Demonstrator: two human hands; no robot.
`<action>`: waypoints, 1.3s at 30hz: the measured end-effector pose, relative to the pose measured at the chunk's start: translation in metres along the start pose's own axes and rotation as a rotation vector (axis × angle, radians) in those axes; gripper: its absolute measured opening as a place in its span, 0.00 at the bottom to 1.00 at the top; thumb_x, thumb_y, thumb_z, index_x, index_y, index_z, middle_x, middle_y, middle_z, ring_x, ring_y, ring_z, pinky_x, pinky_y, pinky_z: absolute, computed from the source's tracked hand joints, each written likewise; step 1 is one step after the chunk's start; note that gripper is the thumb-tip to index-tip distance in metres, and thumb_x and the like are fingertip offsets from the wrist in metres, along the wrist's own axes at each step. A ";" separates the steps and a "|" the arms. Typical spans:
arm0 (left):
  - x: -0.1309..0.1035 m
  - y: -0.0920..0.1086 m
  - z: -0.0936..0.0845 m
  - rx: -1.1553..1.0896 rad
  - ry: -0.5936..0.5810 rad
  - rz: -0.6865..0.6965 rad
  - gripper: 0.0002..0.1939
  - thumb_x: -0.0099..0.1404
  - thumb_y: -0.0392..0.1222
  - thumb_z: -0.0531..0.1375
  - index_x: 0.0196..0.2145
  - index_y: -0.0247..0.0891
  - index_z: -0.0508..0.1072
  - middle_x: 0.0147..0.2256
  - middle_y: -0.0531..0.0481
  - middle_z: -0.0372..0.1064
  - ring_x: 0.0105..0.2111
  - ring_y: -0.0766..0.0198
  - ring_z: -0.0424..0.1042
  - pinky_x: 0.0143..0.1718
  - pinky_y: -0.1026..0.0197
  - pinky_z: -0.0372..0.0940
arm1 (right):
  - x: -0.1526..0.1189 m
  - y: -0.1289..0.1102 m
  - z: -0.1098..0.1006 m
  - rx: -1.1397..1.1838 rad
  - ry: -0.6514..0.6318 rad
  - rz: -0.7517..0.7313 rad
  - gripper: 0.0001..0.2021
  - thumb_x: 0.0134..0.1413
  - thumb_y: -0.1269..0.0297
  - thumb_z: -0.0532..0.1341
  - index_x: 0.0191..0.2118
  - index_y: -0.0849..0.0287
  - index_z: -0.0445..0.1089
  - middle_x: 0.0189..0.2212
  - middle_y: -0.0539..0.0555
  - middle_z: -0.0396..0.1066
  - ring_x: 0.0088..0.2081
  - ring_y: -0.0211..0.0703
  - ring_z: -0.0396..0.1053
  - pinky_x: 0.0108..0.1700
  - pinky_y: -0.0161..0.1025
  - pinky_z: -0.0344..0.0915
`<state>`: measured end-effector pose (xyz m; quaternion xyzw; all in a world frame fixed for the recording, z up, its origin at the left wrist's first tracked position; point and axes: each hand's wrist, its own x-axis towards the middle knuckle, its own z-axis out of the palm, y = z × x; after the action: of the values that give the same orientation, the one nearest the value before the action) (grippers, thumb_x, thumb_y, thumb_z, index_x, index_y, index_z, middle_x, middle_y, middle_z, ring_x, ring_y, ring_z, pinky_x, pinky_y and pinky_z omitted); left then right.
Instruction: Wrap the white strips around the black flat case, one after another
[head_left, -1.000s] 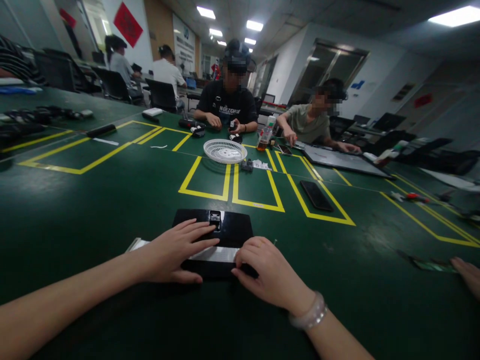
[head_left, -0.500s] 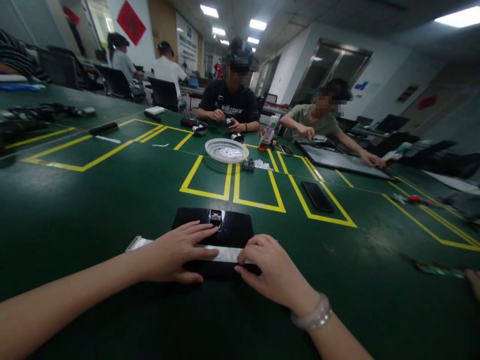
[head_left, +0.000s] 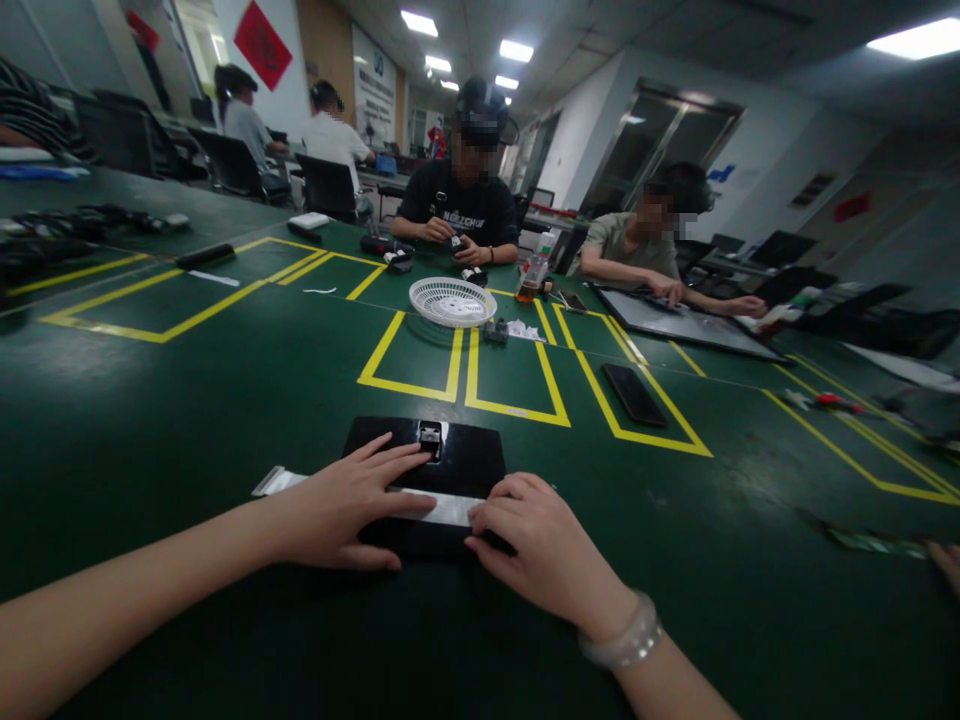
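A glossy black plate, possibly a monitor stand base, lies on the green table in front of me. It has a small rectangular fitting near its far edge. Across the plate runs a flat silvery strip, its left end sticking out past the plate. My left hand rests flat on the strip and plate with fingers spread, one fingertip touching the fitting. At the strip's right end, the bent fingers and thumb of my right hand pinch it, covering that end.
Beyond the plate are a white round basket, a black phone and yellow tape outlines. A bottle stands farther back. Two co-workers sit opposite; the right one handles a large flat panel. A green strip lies at right.
My right hand has shifted very slightly left along the strip; my left hand stays nearly where it was. The co-worker at the right has moved both arms over the panel.
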<state>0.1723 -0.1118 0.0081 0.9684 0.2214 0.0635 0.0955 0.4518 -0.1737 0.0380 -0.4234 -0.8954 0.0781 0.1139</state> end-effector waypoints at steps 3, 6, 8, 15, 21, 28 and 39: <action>0.000 0.001 0.000 0.006 -0.016 -0.010 0.36 0.62 0.57 0.63 0.65 0.56 0.58 0.69 0.39 0.45 0.68 0.41 0.48 0.65 0.30 0.44 | 0.000 0.000 0.001 -0.011 -0.001 0.004 0.02 0.60 0.66 0.63 0.38 0.55 0.72 0.34 0.52 0.74 0.41 0.47 0.68 0.49 0.48 0.62; 0.001 0.002 0.000 0.017 -0.026 -0.006 0.35 0.62 0.56 0.63 0.65 0.55 0.59 0.68 0.38 0.46 0.67 0.41 0.49 0.65 0.30 0.45 | 0.000 0.001 0.002 -0.009 0.003 0.001 0.02 0.60 0.66 0.63 0.39 0.55 0.72 0.34 0.52 0.74 0.41 0.47 0.68 0.49 0.48 0.62; 0.002 0.002 0.000 0.016 -0.018 0.001 0.35 0.62 0.55 0.64 0.64 0.55 0.61 0.68 0.38 0.46 0.67 0.41 0.49 0.65 0.31 0.45 | 0.000 0.001 0.002 -0.003 0.010 0.001 0.02 0.60 0.66 0.63 0.39 0.55 0.72 0.34 0.52 0.74 0.42 0.47 0.68 0.49 0.48 0.62; 0.003 0.000 0.000 0.006 -0.003 0.005 0.35 0.60 0.56 0.65 0.63 0.56 0.63 0.67 0.39 0.49 0.66 0.41 0.52 0.65 0.32 0.46 | 0.000 0.001 0.001 0.006 0.014 -0.001 0.03 0.59 0.67 0.63 0.39 0.55 0.73 0.34 0.52 0.75 0.41 0.47 0.69 0.48 0.47 0.62; 0.003 0.001 0.004 0.012 0.040 -0.006 0.34 0.59 0.56 0.65 0.62 0.56 0.64 0.66 0.39 0.53 0.65 0.40 0.54 0.65 0.31 0.45 | 0.000 0.003 0.000 0.018 0.090 -0.072 0.03 0.60 0.67 0.62 0.40 0.54 0.71 0.43 0.51 0.77 0.45 0.45 0.71 0.53 0.48 0.61; -0.006 -0.031 -0.014 0.175 0.121 -0.129 0.30 0.63 0.58 0.61 0.62 0.57 0.64 0.65 0.40 0.54 0.65 0.43 0.54 0.65 0.30 0.44 | -0.002 0.005 0.000 0.009 0.194 -0.084 0.02 0.61 0.67 0.61 0.39 0.54 0.71 0.44 0.51 0.77 0.46 0.45 0.71 0.56 0.50 0.60; -0.122 -0.154 -0.074 0.256 0.237 -1.064 0.44 0.67 0.70 0.42 0.62 0.29 0.65 0.59 0.35 0.62 0.57 0.29 0.60 0.54 0.29 0.54 | -0.001 0.005 0.001 0.031 -0.005 -0.011 0.03 0.62 0.66 0.61 0.39 0.55 0.72 0.38 0.50 0.76 0.42 0.43 0.70 0.49 0.45 0.62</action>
<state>-0.0131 -0.0175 0.0370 0.7133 0.6947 0.0878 -0.0297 0.4560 -0.1709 0.0357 -0.4164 -0.8967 0.0923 0.1185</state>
